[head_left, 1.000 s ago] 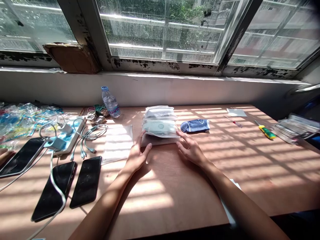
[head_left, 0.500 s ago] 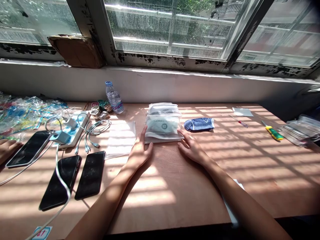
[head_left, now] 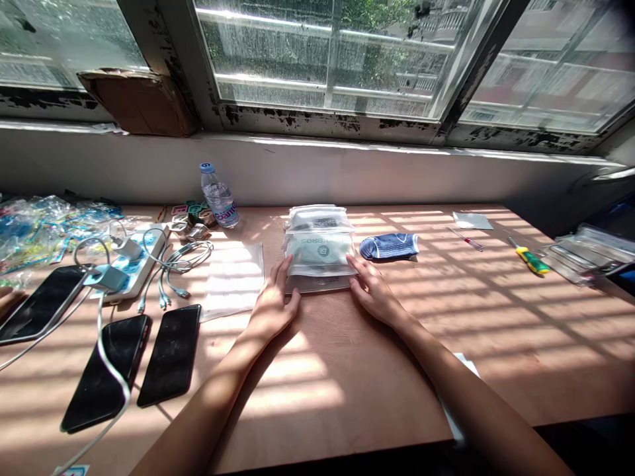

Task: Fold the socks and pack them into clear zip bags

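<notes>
A stack of frosted plastic bags (head_left: 321, 250) with printed lettering and a round logo lies flat on the wooden table in front of me. My left hand (head_left: 276, 301) rests at its left side, fingers extended along the edge. At the right edge, my right hand (head_left: 374, 291) touches the stack with its fingertips, thumb apart from the fingers. Neither hand is closed around anything. Just right of the bags lies a folded pair of blue socks (head_left: 389, 246). Another flat frosted bag (head_left: 233, 281) is on the table left of my left hand.
Phones (head_left: 169, 354), a power strip (head_left: 133, 261) with chargers and coiled cables (head_left: 186, 258) occupy the left side. Behind them stand a water bottle (head_left: 219, 198) and crumpled clear wrappers (head_left: 54, 228). A screwdriver (head_left: 530, 260) lies right. Another person's hand (head_left: 8, 299) is at the left edge.
The view has turned slightly right, so everything sits a little further left. More of the stack's lower front layer shows. Both hands remain at its sides.
</notes>
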`<state>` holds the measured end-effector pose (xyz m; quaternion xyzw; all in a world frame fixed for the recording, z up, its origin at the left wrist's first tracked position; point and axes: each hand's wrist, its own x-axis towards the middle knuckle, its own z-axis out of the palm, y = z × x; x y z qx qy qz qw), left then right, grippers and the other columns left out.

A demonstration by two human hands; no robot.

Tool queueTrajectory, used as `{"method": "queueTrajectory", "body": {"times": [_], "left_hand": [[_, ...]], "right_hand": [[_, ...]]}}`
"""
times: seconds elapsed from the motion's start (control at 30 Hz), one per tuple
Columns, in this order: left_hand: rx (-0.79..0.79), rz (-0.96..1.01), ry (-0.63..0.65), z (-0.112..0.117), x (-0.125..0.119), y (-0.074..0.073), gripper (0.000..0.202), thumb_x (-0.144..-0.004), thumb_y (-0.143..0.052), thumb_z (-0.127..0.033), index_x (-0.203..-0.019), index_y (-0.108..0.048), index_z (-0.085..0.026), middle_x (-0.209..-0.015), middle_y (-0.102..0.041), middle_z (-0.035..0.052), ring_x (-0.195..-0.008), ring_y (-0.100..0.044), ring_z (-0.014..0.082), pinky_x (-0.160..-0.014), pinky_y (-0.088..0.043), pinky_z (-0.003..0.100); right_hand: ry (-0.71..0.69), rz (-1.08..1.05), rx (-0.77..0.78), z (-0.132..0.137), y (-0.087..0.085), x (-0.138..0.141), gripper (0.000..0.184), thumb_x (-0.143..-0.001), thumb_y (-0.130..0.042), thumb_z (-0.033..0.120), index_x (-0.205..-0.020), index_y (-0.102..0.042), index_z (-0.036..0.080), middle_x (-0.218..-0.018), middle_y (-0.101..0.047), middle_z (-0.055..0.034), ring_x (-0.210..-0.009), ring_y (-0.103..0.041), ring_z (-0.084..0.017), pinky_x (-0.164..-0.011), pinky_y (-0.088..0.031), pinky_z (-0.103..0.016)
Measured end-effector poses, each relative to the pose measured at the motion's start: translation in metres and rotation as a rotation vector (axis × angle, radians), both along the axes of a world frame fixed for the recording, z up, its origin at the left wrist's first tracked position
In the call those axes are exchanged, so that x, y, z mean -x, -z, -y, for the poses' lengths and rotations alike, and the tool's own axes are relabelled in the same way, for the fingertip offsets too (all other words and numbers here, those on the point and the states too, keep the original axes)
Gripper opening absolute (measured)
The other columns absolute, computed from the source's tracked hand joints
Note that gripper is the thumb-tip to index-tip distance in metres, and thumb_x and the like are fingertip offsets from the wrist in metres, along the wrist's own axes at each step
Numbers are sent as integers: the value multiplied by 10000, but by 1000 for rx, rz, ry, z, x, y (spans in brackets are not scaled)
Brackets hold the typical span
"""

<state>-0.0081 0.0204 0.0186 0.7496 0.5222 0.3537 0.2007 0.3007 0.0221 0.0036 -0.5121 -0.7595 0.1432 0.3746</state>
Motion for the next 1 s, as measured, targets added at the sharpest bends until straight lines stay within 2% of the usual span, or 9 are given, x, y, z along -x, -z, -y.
{"method": "queueTrajectory", "body": {"times": [0.1,0.17,0.27,0.37,0.6,0.77,0.83,0.93,1.0], "left_hand": [[-77,-91,-140,-7,11,-5,653,-1007,-594,-269,-1656,-557,-210,-1524,-664,195,-1306,-688,419,-1123,-572,589],[-107,-108,-224,-13,20,-8,575,-1020,-611,-372,-1557,-642,-170,-1349,-728,225,-1216,-708,451,-1069,-569,619],[-33,-118,-286,-18,33,-5,613,-1019,-625,-557,-1512,-656,-194,-931,-774,150,-912,-751,391,-906,-606,540],[14,-172,-261,-20,41,3,655,-1014,-600,-613,-1520,-648,-199,-729,-725,91,-711,-702,345,-765,-594,471],[54,-196,-205,-23,45,-1,641,-1034,-570,-542,-1562,-654,-188,-606,-642,45,-526,-615,312,-654,-542,440],[-59,-196,-190,-8,30,-10,540,-1049,-550,-339,-1571,-606,-216,-772,-733,36,-622,-687,259,-639,-514,349],[-199,-171,-101,6,17,-11,462,-1061,-540,-282,-1513,-630,-244,-761,-714,-6,-577,-652,201,-603,-488,301],[-439,-104,245,28,-7,-11,379,-1059,-521,-154,-1408,-648,-229,-732,-713,-39,-596,-659,158,-694,-554,278],[-479,-147,482,39,-22,-12,351,-1061,-515,-153,-1375,-658,-218,-820,-765,-5,-676,-703,178,-736,-583,302]], "right_hand": [[8,-75,-12,2,-3,1,642,-1071,-588,284,-1706,-508,340,-1505,-664,-136,-1380,-672,-317,-1044,-669,-474],[32,-134,-7,4,-4,2,649,-1064,-610,295,-1702,-497,333,-1530,-644,-142,-1393,-666,-314,-1020,-683,-449],[90,-198,-12,6,-7,3,627,-1056,-620,312,-1672,-509,290,-1480,-666,-158,-1353,-680,-313,-1024,-680,-455],[130,-205,-55,7,-10,4,560,-1049,-619,311,-1605,-562,262,-1418,-703,-159,-1317,-684,-324,-1062,-653,-506],[162,-223,-320,13,-20,8,438,-1069,-595,271,-1506,-606,252,-1360,-748,-155,-1276,-725,-334,-1100,-612,-558],[125,-189,-462,22,-32,13,256,-1072,-578,188,-1283,-704,258,-1158,-794,-107,-1108,-761,-313,-996,-614,-525],[21,-203,-431,27,-36,17,233,-1078,-577,159,-1238,-713,261,-1077,-797,-78,-1021,-772,-272,-922,-629,-457],[-194,-256,-280,31,-36,25,328,-1097,-575,182,-1402,-665,263,-1143,-798,-80,-997,-777,-225,-869,-657,-379],[-302,-255,-187,31,-33,30,427,-1110,-573,227,-1534,-604,257,-1216,-789,-101,-1021,-774,-222,-888,-669,-383]]}}
